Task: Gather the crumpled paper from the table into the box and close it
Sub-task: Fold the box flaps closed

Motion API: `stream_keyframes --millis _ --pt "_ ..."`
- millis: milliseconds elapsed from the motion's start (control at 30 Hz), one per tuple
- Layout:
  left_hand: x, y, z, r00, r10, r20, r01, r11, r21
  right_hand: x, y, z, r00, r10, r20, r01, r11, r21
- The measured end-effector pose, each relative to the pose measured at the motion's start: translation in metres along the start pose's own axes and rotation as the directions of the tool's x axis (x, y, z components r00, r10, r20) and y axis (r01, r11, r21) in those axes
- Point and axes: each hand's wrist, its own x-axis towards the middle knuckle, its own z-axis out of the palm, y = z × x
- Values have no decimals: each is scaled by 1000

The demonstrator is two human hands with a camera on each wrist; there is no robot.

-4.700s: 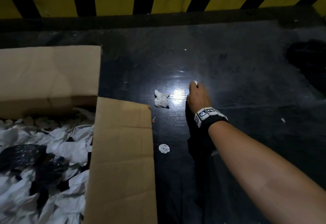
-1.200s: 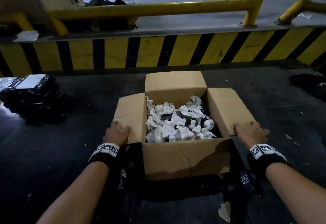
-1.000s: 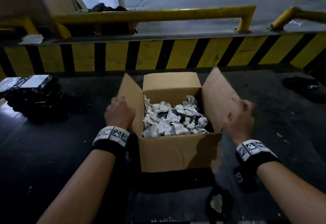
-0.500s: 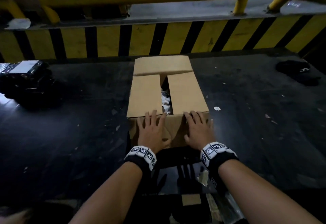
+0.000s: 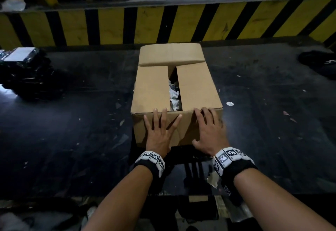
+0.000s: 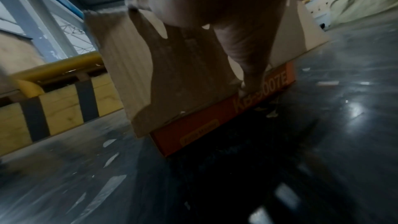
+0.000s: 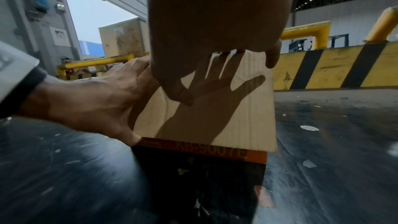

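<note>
The dark scuffed surface runs wide, backed by a yellow-and-black striped barrier. In the middle sits the cardboard box, its two side flaps folded down flat with a narrow gap between them and the far flap lying partly over them. Through that gap crumpled paper shows white inside the box. An orange printed band runs along the bottom of the near wall. A black bundle lies well off to the left. The left hand lies flat against the near wall, fingers straight and spread, tips at the top edge. The right hand presses the same wall beside it, fingers extended, gripping nothing. A small white scrap lies on the surface just right of the box.
</note>
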Motion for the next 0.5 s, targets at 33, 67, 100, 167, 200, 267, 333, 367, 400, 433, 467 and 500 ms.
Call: stream_keyframes --millis 33,67,100,167,200,267,333,367,400,433,467,500 --pt "-2 -1 -5 1000 9 7 -9 1000 12 -3 1 -1 999 -11 32 12 1000 -21" --pt "-4 -2 -11 1000 12 18 -13 1000 26 -6 1 -1 998 -20 67 23 999 -43" --pt "-5 -3 -18 999 14 34 -16 999 40 -11 1 -1 994 -27 108 35 997 -66" --pt "-6 -5 -32 995 31 100 -38 997 71 -20 -2 0 986 -36 162 52 994 -96" --pt "-7 -6 -39 988 40 150 -53 995 79 -23 -5 -2 985 -35 171 54 993 -106" --pt "-5 -10 -57 963 61 264 -75 996 45 -27 -11 -11 980 -21 199 48 990 -129" --pt "3 -17 -76 921 80 382 -73 997 -32 -26 -18 -30 962 -22 271 63 987 -145" --pt "8 -21 -88 898 97 429 -77 995 -64 -24 -20 -43 950 -33 310 81 986 -143" --pt "14 -27 -99 871 124 475 -82 991 -108 -20 -23 -60 938 -51 343 102 986 -133" --pt "18 -34 -114 842 153 517 -67 981 -180 -15 -24 -77 928 -71 365 122 986 -118" --pt "22 -41 -131 821 164 547 -23 966 -256 -8 -26 -95 923 -87 375 136 985 -105" --pt "25 -49 -149 817 168 551 22 947 -322 1 -28 -112 924 -95 370 139 986 -94"
